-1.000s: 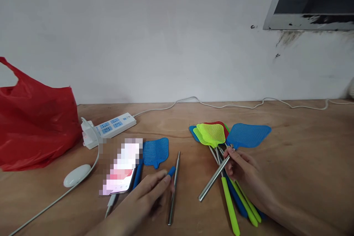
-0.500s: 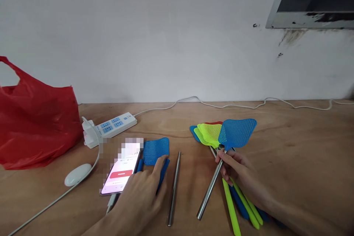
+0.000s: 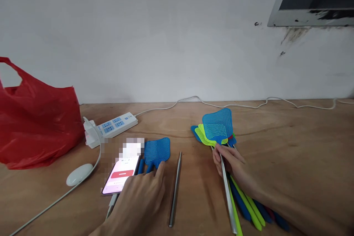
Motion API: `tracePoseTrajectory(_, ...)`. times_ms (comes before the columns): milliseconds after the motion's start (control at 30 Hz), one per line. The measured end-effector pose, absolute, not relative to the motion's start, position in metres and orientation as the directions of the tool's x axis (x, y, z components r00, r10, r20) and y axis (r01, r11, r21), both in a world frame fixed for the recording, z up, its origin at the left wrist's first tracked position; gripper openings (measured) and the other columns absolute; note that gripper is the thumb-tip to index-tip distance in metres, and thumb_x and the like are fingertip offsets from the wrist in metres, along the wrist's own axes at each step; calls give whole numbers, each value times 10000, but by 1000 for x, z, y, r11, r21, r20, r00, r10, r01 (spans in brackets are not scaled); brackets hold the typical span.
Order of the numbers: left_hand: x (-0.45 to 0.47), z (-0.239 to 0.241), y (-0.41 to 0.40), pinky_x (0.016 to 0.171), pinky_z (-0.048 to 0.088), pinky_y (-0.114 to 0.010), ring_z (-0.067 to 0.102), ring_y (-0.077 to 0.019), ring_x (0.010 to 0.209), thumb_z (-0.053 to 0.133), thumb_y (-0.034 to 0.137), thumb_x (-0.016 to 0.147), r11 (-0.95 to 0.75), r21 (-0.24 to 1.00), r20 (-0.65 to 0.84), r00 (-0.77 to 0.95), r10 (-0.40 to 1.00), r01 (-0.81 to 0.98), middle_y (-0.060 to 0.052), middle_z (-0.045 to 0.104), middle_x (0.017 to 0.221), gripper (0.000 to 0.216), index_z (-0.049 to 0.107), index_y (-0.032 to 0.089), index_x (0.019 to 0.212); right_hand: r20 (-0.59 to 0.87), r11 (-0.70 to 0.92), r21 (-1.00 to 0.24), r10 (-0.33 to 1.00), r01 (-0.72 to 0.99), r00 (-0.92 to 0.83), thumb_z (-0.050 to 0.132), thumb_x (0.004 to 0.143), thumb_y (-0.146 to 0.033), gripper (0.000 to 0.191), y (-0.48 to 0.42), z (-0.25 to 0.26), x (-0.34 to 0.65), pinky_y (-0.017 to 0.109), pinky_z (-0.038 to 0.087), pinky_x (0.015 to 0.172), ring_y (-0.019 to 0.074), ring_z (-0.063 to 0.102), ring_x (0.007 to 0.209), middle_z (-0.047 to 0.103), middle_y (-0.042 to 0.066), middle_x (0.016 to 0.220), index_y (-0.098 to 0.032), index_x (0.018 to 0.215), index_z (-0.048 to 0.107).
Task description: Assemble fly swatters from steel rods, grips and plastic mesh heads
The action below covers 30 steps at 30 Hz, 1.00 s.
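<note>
My right hand (image 3: 231, 166) pinches the metal shaft of a blue fly swatter (image 3: 218, 121), whose mesh head lies over a pile of swatters (image 3: 206, 135) with yellow-green, blue and red heads. Their coloured handles (image 3: 246, 206) fan out under my right wrist. My left hand (image 3: 141, 195) rests palm down on blue handle pieces below a loose blue swatter head (image 3: 156, 150), fingers closed over them. A bare metal rod (image 3: 175, 188) lies between my hands. A phone (image 3: 121, 175) with a lit screen sits just left of my left hand.
A red plastic bag (image 3: 35, 118) stands at the left. A white power strip (image 3: 110, 127) and its cable (image 3: 235, 105) run along the back of the wooden table (image 3: 304, 147). A white oval device (image 3: 79, 174) on a cord lies near the phone.
My right hand has swung the blue swatter leftward and laid its head on the pile. My left hand let go of a blue handle near the rod and moved left onto the blue pieces.
</note>
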<state>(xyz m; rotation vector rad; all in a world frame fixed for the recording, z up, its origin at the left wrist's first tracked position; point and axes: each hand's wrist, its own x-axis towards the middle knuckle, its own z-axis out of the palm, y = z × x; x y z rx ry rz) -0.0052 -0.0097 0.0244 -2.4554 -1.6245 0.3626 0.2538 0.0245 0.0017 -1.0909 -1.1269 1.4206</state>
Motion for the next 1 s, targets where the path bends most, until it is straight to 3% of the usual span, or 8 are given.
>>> tracePoseTrajectory(133, -3, 27, -10, 500, 411, -281, 705, -253, 598, 356, 69, 962, -401, -181, -165, 374, 913, 898, -83, 739, 757, 368, 615, 134, 1214, -90, -147, -957, 970, -249, -224, 598, 874, -616, 497, 25, 2, 253, 203, 294, 341, 76, 384, 351, 448, -71, 474, -218, 621, 439)
tracePoseTrajectory(267, -5, 26, -11, 509, 423, -307, 715, -291, 652, 348, 120, 983, -408, -154, -138, 390, 911, 900, -89, 733, 776, 330, 627, 151, 1156, -147, -250, -909, 941, -334, -304, 602, 878, -574, 429, 23, 7, 253, 180, 146, 294, 44, 172, 303, 338, -121, 410, -225, 676, 456)
tracePoseTrajectory(433, -8, 23, -14, 495, 415, -292, 703, -281, 609, 333, 170, 1002, -325, -220, -82, 314, 946, 920, -101, 715, 721, 344, 676, 148, 997, -186, -375, -837, 879, -398, -439, 577, 885, -502, 316, 20, 14, 256, 176, 122, 317, 46, 105, 347, 287, -130, 454, -222, 758, 502)
tracePoseTrajectory(667, -17, 23, -15, 492, 435, -305, 714, -300, 609, 345, 247, 1017, -247, -303, -3, 258, 966, 921, -116, 735, 703, 382, 713, 146, 1032, -181, -369, -872, 854, -321, -488, 592, 871, -531, 391, 18, 17, 254, 181, 106, 320, 46, 89, 349, 245, -134, 445, -226, 680, 439)
tracePoseTrajectory(833, -17, 26, -13, 503, 455, -318, 719, -290, 642, 353, 206, 984, -316, -171, 17, 323, 946, 933, -103, 763, 819, 363, 681, 159, 1133, -163, -355, -892, 829, -279, -534, 592, 863, -580, 435, 17, 16, 253, 180, 93, 309, 45, 77, 343, 221, -142, 430, -233, 667, 418)
tracePoseTrajectory(1000, -23, 33, -1, 577, 501, -329, 717, -272, 760, 380, 264, 978, -412, 56, 262, 385, 885, 909, -83, 738, 976, 384, 558, 205, 1313, -201, -414, -880, 768, -233, -608, 586, 866, -579, 440, 15, 19, 254, 183, 75, 315, 40, 69, 335, 209, -145, 429, -232, 671, 396)
